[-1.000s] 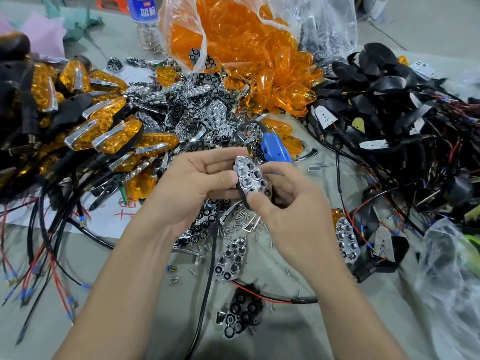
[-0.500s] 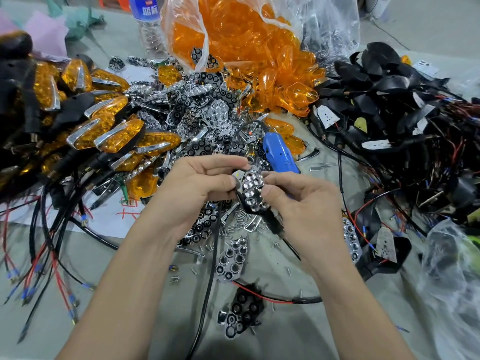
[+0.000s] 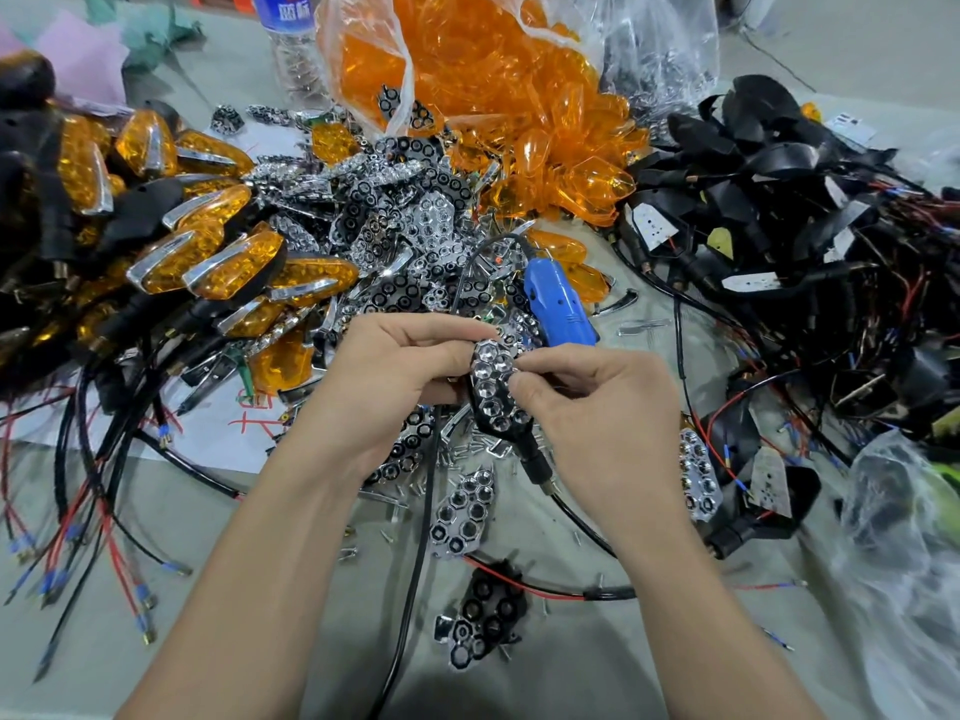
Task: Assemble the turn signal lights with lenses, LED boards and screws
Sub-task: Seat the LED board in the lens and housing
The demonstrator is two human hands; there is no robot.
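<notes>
Chrome-faced turn signal light point(image 3: 493, 389) is held at scene centre, over loose screws. Left hand point(image 3: 395, 371) grips its left side, fingertips hidden behind it. Right hand point(image 3: 597, 407) pinches its right edge; anything between thumb and forefinger is indiscernible. Blue power tool point(image 3: 561, 309) lies just beyond.

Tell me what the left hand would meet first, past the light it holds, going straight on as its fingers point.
Past the turn signal light, most likely the blue electric screwdriver lying just beyond the left hand; height is unclear, so it might pass over.
</notes>
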